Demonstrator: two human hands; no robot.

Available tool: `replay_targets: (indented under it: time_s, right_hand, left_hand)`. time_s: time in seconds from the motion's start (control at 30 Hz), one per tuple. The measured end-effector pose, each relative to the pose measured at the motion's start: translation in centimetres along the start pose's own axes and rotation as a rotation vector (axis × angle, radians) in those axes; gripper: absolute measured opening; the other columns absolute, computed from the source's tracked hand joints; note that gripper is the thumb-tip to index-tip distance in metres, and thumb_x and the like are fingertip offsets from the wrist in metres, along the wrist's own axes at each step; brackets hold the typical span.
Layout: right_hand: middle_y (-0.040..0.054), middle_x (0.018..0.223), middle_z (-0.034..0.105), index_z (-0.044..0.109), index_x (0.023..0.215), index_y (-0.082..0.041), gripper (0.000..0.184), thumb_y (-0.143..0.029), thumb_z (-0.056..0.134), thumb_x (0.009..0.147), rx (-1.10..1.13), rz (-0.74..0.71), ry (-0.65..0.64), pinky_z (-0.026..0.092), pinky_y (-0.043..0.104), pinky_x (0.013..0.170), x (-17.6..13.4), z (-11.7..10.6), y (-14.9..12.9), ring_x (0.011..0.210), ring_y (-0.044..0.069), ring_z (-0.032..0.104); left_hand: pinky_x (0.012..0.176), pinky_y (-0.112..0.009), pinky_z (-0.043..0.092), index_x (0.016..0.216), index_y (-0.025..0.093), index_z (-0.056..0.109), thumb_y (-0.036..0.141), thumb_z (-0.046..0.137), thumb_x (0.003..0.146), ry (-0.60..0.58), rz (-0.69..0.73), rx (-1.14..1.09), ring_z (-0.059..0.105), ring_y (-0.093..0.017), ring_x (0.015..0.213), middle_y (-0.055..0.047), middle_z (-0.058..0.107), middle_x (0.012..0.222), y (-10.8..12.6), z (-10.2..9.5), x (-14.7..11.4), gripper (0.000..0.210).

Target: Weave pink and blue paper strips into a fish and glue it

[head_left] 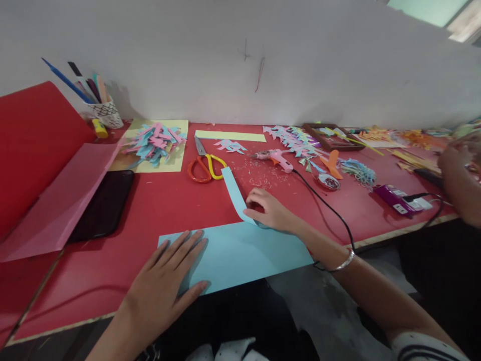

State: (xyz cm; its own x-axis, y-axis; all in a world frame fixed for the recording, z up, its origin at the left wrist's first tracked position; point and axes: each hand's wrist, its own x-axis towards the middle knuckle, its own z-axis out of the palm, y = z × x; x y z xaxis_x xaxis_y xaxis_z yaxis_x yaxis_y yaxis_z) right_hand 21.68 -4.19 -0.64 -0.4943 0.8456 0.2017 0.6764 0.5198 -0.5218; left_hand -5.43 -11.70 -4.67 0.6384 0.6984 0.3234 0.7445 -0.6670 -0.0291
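A light blue paper sheet (240, 255) lies at the table's front edge and overhangs it a little. My left hand (171, 271) rests flat on the sheet's left end, fingers spread. Thumb and fingers of my right hand (268, 210) are closed on a narrow blue paper strip (233, 193) by the sheet's upper edge. The strip's other end slants up and away, reaching near the scissors. Whether strip and sheet are still joined is hidden under my hand. The scissors (205, 163), with one red and one yellow handle, lie beyond with their blades apart.
Behind are a pile of paper strips (158, 143), a yellow strip (230, 136) and a pink glue gun (276, 158) with a trailing cord. A black phone (105, 205) and pen cup (107, 114) sit left. A purple power strip (398, 200) and another person's arm (460, 180) are right.
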Motion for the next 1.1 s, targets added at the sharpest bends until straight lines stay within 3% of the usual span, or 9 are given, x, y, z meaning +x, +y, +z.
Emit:
replay_targets:
  time_s: [0.1, 0.23, 0.43, 0.63, 0.8, 1.1]
  right_hand:
    - [0.0021, 0.081, 0.048, 0.047, 0.073, -0.018, 0.023, -0.037, 0.060, 0.074, -0.076, 0.020, -0.006, 0.035, 0.031, 0.074, -1.1, -0.1, -1.1, 0.077, 0.015, 0.045]
    - [0.0025, 0.079, 0.047, 0.047, 0.064, -0.017, 0.021, -0.028, 0.051, 0.082, -0.185, 0.010, 0.010, 0.033, 0.031, 0.073, -1.8, 0.2, -1.2, 0.075, 0.014, 0.044]
    - [0.0013, 0.076, 0.046, 0.048, 0.061, -0.016, 0.025, -0.028, 0.050, 0.083, -0.114, -0.011, -0.054, 0.031, 0.027, 0.066, -0.9, 0.3, 0.5, 0.069, 0.012, 0.042]
    - [0.0007, 0.072, 0.044, 0.046, 0.060, -0.016, 0.025, -0.027, 0.048, 0.083, -0.106, 0.026, -0.022, 0.030, 0.026, 0.063, -0.2, -0.2, 1.5, 0.067, 0.012, 0.041]
    - [0.0012, 0.079, 0.049, 0.049, 0.073, -0.018, 0.017, -0.032, 0.056, 0.078, -0.075, 0.038, -0.014, 0.032, 0.030, 0.074, -1.3, -0.9, 0.2, 0.076, 0.014, 0.046]
    - [0.0014, 0.083, 0.051, 0.052, 0.067, -0.017, 0.017, -0.025, 0.053, 0.082, -0.146, 0.096, -0.097, 0.025, 0.034, 0.079, -1.8, -0.4, 0.1, 0.084, 0.015, 0.047]
  left_hand:
    - [0.095, -0.035, 0.037, 0.133, 0.026, 0.036, 0.056, 0.026, 0.086, -0.001, -0.010, -0.020, 0.047, -0.020, 0.117, -0.002, 0.050, 0.130, -0.1, 0.0, -0.1, 0.057]
    - [0.095, -0.037, 0.037, 0.133, 0.024, 0.035, 0.055, 0.029, 0.085, 0.001, 0.008, -0.019, 0.048, -0.021, 0.116, -0.003, 0.050, 0.130, -0.1, -0.1, -0.2, 0.057]
    - [0.098, -0.037, 0.035, 0.134, 0.025, 0.033, 0.055, 0.029, 0.085, -0.027, -0.004, -0.032, 0.046, -0.020, 0.119, -0.003, 0.048, 0.131, -0.3, -0.2, -0.3, 0.058]
    - [0.096, -0.038, 0.036, 0.138, 0.025, 0.022, 0.054, 0.028, 0.086, 0.014, 0.014, -0.032, 0.048, -0.020, 0.117, -0.003, 0.049, 0.131, -0.4, -0.3, -0.5, 0.060]
    - [0.094, -0.038, 0.039, 0.140, 0.026, 0.014, 0.055, 0.031, 0.085, 0.034, 0.004, -0.044, 0.050, -0.022, 0.114, -0.002, 0.051, 0.129, -0.8, -0.7, -0.9, 0.065]
    - [0.090, -0.039, 0.041, 0.141, 0.025, 0.012, 0.058, 0.031, 0.083, 0.030, 0.028, -0.012, 0.054, -0.024, 0.109, -0.004, 0.053, 0.127, -1.5, -1.0, -1.7, 0.069]
